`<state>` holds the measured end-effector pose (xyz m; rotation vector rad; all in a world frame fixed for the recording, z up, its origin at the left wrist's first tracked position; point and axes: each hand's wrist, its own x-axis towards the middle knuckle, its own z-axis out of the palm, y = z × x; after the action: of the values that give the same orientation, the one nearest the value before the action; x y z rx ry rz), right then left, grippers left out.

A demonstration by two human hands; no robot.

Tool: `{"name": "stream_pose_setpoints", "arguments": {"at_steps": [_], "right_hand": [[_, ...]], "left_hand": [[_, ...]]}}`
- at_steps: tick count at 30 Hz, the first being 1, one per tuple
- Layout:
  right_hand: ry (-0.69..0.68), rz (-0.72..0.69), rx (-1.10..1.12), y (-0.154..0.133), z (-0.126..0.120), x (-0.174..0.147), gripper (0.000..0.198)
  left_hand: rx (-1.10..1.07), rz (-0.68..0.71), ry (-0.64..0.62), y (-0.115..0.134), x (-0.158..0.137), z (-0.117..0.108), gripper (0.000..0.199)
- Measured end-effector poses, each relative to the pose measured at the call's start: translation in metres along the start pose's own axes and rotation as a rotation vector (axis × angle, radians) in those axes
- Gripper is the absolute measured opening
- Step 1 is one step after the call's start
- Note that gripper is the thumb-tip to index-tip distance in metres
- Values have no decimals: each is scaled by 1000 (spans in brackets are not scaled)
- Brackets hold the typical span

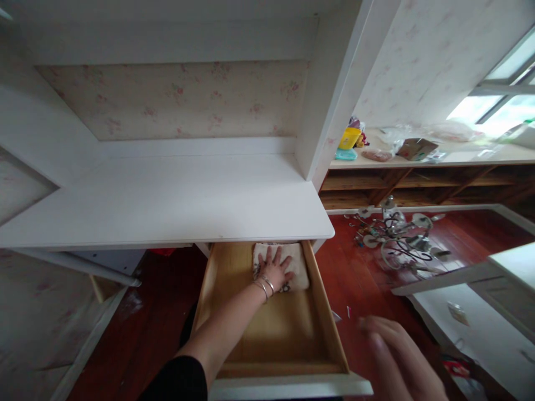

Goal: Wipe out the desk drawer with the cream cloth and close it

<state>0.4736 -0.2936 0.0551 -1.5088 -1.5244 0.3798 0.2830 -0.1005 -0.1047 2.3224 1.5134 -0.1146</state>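
My left hand (273,273) lies flat with its fingers spread on a folded pale cloth (299,268) that has a dark pattern along its edge. Thin bangles circle that wrist. Under the cloth is the wooden bottom of a pulled-out drawer (284,334), with the cloth in its far right part. The drawer hangs below a white desk (200,200). Off to the right of the drawer, above the floor, my right hand (401,356) is smeared by motion, and its fingers cannot be made out clearly.
A dismantled chandelier (401,236) lies on the red wood floor (346,256) to the right. Behind it, a low shelf unit (426,161) bears a yellow container (349,138), a small box (417,148) and plastic wrapping. White furniture (480,306) stands at the right edge.
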Motion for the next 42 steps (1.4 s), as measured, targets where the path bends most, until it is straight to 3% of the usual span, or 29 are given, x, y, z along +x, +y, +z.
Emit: {"name": "stream_pose_setpoints", "arguments": {"at_steps": [4,7,10,14,22,26,30,36,42], "right_hand": [[-10,278,-182,63,31,-3,42],[-141,403,-183,93,49,-18,50],[-252,496,-179,97,56,-25,53],[-322,499,-177,88,55,-23,56],[-360,462,-209,88,53,-22,53],[-374,448,-208,88,53,-23,51],[-409,472,-193,88,53,-23,54],[-423,507,-191,87,52,-20,56],[-463,514,-222,85,50,-22,56]], "left_hand": [[3,35,6,11,5,2,69],[21,45,-4,13,4,2,69],[54,57,-10,13,-2,-2,69],[92,61,-59,19,-21,-7,69],[168,42,-261,31,-100,8,76],[179,2,-268,7,-133,20,73],[193,-85,-282,-36,-141,14,68],[136,-61,-274,-92,-116,-7,68],[157,-46,-199,-103,-70,-24,61]]}}
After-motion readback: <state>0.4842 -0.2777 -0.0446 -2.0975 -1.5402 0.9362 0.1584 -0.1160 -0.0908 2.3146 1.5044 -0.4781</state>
